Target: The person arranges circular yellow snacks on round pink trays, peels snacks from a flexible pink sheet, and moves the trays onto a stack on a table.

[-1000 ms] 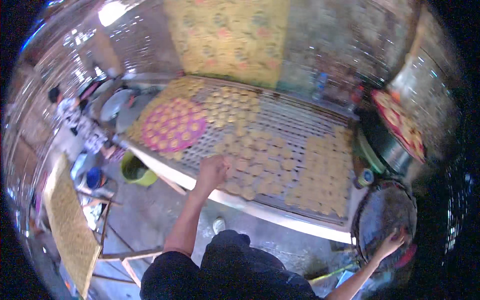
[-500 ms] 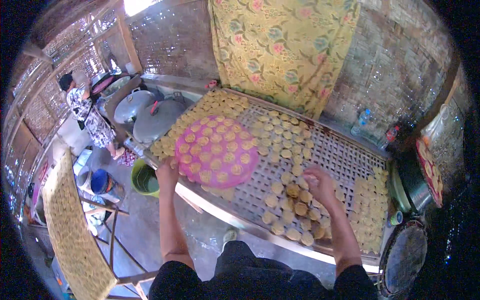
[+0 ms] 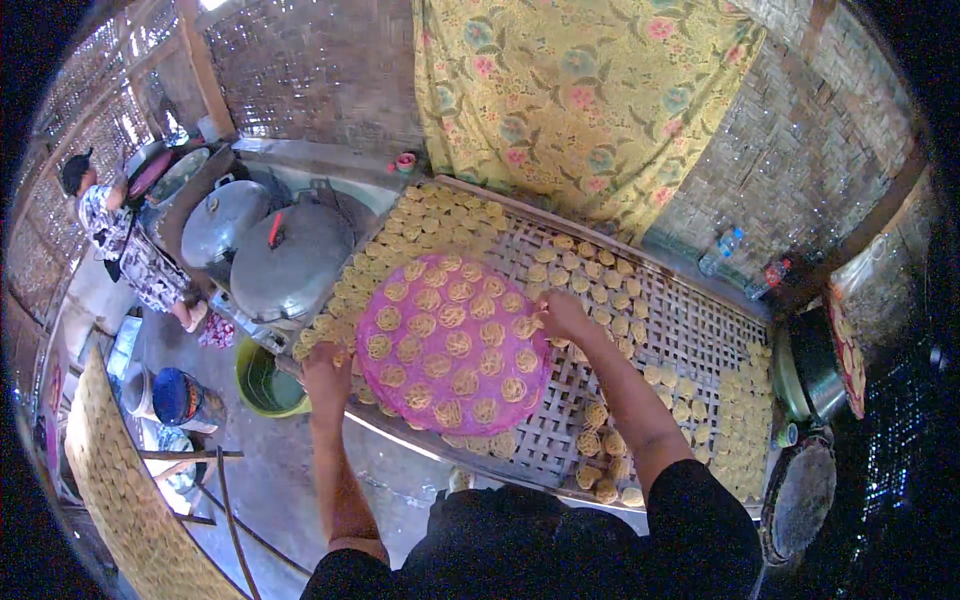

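A round pink mesh tray point(image 3: 551, 352) carries several pale yellow noodle nests point(image 3: 458, 344) in spaced rows. It lies on a slatted woven drying rack point(image 3: 675, 335), which holds many more nests. My left hand point(image 3: 327, 377) is at the rack's near-left edge, close beside the pink tray, fingers curled closed; what they grip is hidden. At the tray's right rim, my right hand point(image 3: 565, 318) has its fingertips pinched together next to a noodle nest at the edge. I cannot make out what is between them. Darker nests point(image 3: 592, 442) sit near the front, partly covered by my right forearm.
Large lidded metal pots point(image 3: 292, 262) stand left of the rack. A green bucket point(image 3: 258, 385) and a blue bucket point(image 3: 180, 397) are on the floor. Another person point(image 3: 130, 235) works at the far left. A woven mat point(image 3: 135, 490) stands near left, plastic bottles point(image 3: 722, 252) at the back right.
My right hand has moved left from over the rack's nests to the pink tray's right rim. My left hand stays by the tray's left side. The view has shifted closer.
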Tool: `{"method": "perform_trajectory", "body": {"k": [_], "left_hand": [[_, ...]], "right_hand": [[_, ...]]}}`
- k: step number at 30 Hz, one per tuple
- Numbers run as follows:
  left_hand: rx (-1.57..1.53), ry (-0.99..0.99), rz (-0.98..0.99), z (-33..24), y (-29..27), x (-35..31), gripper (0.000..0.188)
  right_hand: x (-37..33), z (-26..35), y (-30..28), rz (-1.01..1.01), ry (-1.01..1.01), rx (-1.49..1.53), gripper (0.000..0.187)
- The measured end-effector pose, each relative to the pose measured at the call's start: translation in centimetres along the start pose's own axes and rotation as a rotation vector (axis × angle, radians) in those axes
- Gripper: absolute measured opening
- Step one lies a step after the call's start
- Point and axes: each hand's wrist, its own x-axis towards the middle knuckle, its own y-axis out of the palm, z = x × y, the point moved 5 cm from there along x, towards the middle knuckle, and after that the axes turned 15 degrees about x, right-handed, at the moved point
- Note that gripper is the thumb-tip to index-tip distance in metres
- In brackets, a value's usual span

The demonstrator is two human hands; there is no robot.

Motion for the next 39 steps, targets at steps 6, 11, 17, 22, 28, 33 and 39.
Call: {"method": "perform_trajectory", "body": {"k": [6,11,17,22,28,33,39], "left_hand": [[0.085,0.068,-0.021,1.7,1.6,-0.1,0.021],[0.086,0.107,0.015,-2.0,1.4,0.4,0.022],[0.074,0.023,0.043,-1.0,1.3,0.4,0.022],[0.144,0.043,-0.023,-1.3,0.4,0.3,0.021],[0.060,0.024,-0.009,-0.8,0.5,-0.1,0.024],[0.127,0.027,0.065,-1.0,0.7,0.5,0.026],[0.241,0.066,0.096,0.3,3.8,0.8,0.031]], "right_hand": [[3.1,-2.8,-4.5,-0.064,0.217,0.370,0.021],[5.3,-12.1,-8.4,-0.508,0.272,0.190,0.022],[10.6,-13.2,-5.0,-0.518,0.334,0.391,0.023],[14.0,-12.0,-2.3,-0.529,0.367,0.383,0.023],[14.7,-12.1,-0.6,-0.359,0.370,0.264,0.018],[12.9,-5.0,-1.6,-0.478,-0.144,-0.184,0.011],[9.6,-0.1,3.2,0.085,0.016,0.313,0.019]]}}
